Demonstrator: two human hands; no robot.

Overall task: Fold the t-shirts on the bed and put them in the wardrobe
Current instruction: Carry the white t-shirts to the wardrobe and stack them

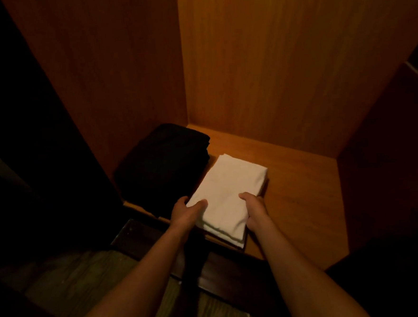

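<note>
A folded white t-shirt point(227, 191) lies on the wooden shelf point(305, 201) of the wardrobe, its near end hanging slightly over the shelf's front edge. My left hand point(184, 213) grips its near left edge, thumb on top and fingers under the cloth. On the near right edge, my right hand point(255, 210) holds it the same way. A stack of folded black clothes point(164, 164) sits on the shelf just left of the white t-shirt, against the left wall.
The wardrobe's orange wooden back wall point(283, 66) and left side wall point(113, 78) enclose the shelf. A darker right side wall point(388, 158) bounds it. A dark wooden ledge point(144, 234) runs below the shelf front, with wood-pattern floor point(88, 283) underneath.
</note>
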